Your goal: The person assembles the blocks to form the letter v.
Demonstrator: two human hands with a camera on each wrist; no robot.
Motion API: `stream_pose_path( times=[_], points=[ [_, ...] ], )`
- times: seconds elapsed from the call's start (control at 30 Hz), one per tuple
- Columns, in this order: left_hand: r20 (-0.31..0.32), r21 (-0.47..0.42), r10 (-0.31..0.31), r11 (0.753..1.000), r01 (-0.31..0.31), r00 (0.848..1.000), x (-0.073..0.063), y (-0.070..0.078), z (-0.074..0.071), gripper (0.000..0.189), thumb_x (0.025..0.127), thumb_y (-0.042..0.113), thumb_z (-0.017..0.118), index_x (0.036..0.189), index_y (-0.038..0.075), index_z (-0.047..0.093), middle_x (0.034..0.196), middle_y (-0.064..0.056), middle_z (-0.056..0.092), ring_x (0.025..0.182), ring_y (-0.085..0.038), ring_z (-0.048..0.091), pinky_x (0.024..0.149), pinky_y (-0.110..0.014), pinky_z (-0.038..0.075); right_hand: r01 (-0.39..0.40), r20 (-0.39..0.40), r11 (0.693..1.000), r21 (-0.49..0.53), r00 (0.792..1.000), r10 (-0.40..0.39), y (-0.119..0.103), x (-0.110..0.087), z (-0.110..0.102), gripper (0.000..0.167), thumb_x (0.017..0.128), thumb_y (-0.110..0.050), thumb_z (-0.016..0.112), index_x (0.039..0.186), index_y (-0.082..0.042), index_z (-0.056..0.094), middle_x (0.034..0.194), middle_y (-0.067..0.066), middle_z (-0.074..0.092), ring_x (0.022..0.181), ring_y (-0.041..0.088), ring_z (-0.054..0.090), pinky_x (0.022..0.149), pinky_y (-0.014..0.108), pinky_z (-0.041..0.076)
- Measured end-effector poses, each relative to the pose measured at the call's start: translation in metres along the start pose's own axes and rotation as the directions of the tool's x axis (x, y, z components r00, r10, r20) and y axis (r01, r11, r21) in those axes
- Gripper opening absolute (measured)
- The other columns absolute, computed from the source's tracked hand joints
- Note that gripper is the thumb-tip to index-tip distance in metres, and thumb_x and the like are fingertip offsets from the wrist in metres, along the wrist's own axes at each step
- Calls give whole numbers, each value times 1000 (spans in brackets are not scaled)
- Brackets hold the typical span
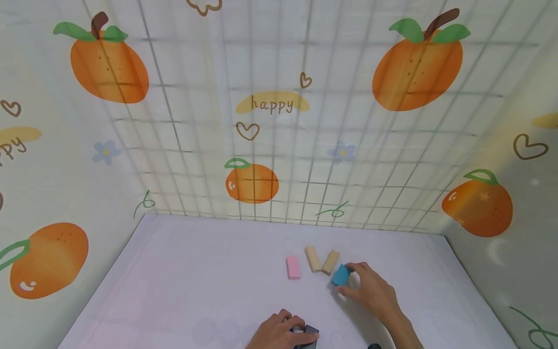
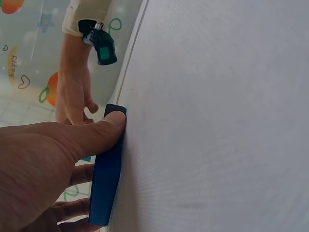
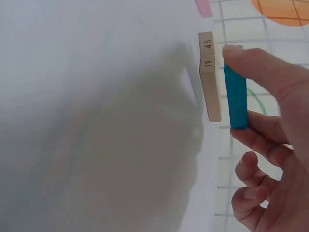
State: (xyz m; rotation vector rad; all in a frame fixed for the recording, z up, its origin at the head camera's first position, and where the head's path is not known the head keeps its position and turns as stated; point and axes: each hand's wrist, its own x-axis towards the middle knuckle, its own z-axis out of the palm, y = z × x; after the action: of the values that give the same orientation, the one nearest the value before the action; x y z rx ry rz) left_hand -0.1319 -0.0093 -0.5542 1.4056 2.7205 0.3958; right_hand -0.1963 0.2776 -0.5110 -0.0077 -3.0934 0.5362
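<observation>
High head view facing forward and down over white tabletop [image 1: 196, 276], close wrist views skimming it, right hand [image 1: 372, 292] in all three

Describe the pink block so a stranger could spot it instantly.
On the white tabletop, find the two bare wooden blocks near the right hand, which pinches a bright blue block. Just left of them lies the pink block, the only pink one.
</observation>
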Motion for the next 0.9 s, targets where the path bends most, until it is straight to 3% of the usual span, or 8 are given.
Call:
stream_pose_path(
  times=[0.27,0.9],
  points=[
    [-9,15,1,1000,-1,1000,1,0,1,53,93,65,59,142,48,55,123,14,59,98,-5,48,77,-20,45,74,-22,997,8,997,-74,-6,-6,-3,77,73,-54,86,132,-9,64,127,10,63,110,37,64,70,47,56],
    [16,18,-5,1000,4,1000,1,1,-1,52,93,66,58,142,48,55,123,14,60,99,-6,49,79,-20,46,107,17,994,-11,994,-107,-22,-17,-1,75,70,-55,87,129,-14,65,125,5,64,104,29,66,68,52,56]
  ],
)
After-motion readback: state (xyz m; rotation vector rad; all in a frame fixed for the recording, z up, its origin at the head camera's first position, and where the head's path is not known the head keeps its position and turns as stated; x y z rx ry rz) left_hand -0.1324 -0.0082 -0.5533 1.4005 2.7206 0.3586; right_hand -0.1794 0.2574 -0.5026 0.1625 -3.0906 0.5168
